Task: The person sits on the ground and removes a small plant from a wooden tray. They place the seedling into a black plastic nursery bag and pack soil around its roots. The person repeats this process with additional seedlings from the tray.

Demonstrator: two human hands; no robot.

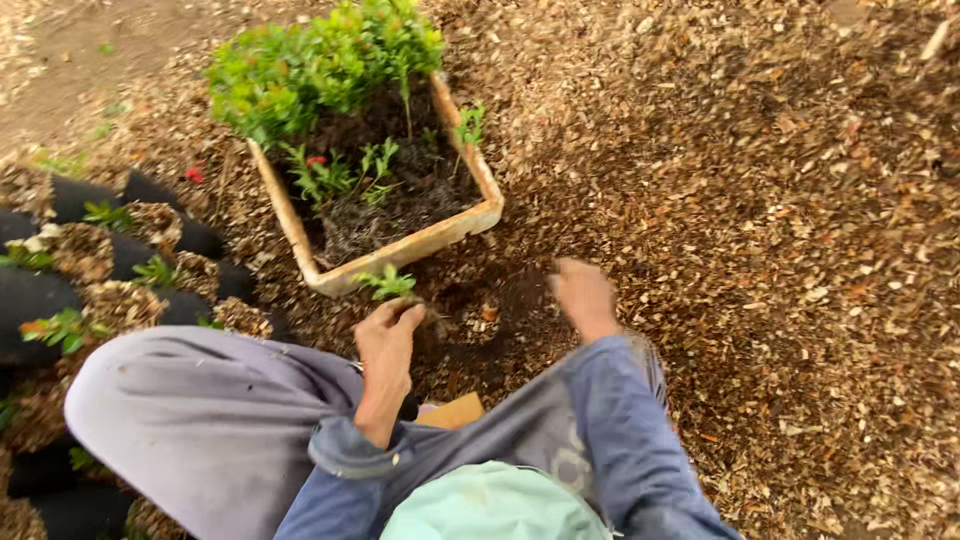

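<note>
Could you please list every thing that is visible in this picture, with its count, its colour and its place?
box: one, pale cream, upper centre on the ground, filled with dark soil.
green plants: many, green, crowded at the box's far end.
seedling: one, green, at the left hand's fingertips, just before the box.
grow bags: several, black, left side, filled with chips, some with small plants.
wood chips: countless, brown, covering the ground.
left hand: one, at the seedling's base.
right hand: one, blurred, above the chips.
</note>
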